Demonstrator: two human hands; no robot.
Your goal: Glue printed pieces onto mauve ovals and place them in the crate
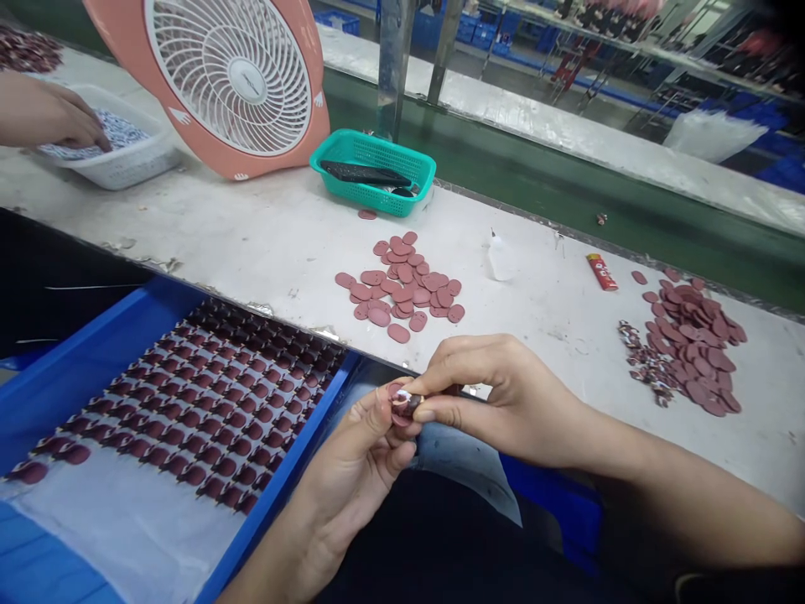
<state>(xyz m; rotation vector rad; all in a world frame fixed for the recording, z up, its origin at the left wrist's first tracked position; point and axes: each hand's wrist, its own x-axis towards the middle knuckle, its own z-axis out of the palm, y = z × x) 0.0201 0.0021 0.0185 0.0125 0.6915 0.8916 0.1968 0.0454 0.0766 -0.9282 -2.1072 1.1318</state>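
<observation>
My left hand (pixel 352 470) is closed in a pinch around a reddish-brown oval disc (pixel 396 389). Against that disc, the thumb and forefinger of my right hand (pixel 516 398) grip a small dark-and-white figure piece (pixel 407 406); its exact kind is too small to tell. Both hands meet just off the table's front edge, above my lap. Beyond them lies a loose pile of similar oval discs (pixel 402 289). Further right sits a larger heap of discs (pixel 698 344), with several small painted pieces (pixel 647 369) beside it.
A blue tray (pixel 314 411) at lower left carries rows of assembled pieces on white sheeting. On the table (pixel 264 243) stand a pink fan (pixel 251 84), a green basket (pixel 371 201), a white dropper bottle (pixel 500 258) and a red wrapper (pixel 602 273). Another person's hand (pixel 56 113) reaches into a white basket (pixel 138 168).
</observation>
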